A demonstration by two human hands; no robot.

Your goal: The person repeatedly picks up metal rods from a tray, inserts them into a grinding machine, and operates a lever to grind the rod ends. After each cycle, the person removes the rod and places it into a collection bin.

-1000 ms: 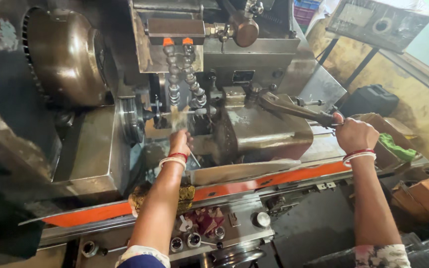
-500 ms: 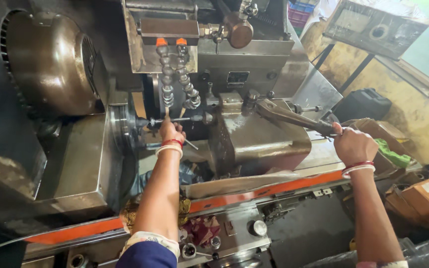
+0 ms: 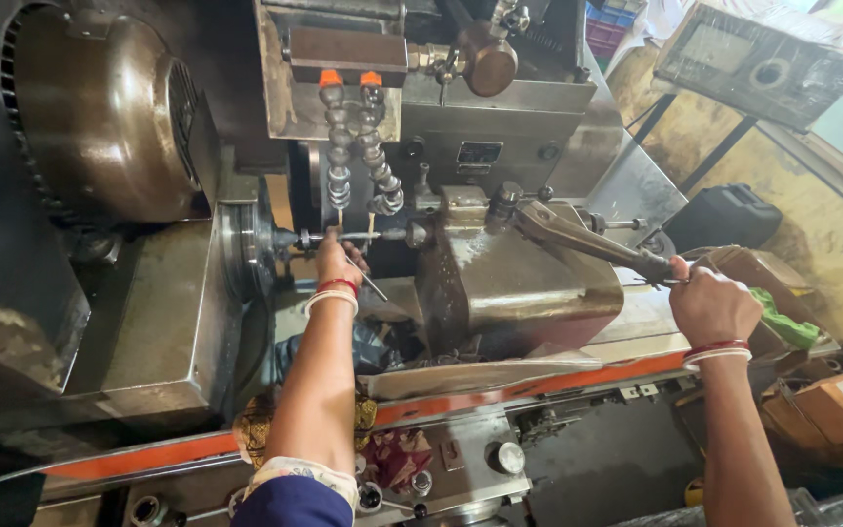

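The left hand [image 3: 337, 261] is closed around a thin metal rod [image 3: 343, 236], which lies level, its long axis running left to right between the round chuck [image 3: 246, 249] and the grey tailstock block [image 3: 509, 283]. Well apart, the right hand [image 3: 712, 304] grips the long lever [image 3: 587, 242], which slants up-left toward the block. Two segmented coolant hoses [image 3: 358, 146] hang above the rod.
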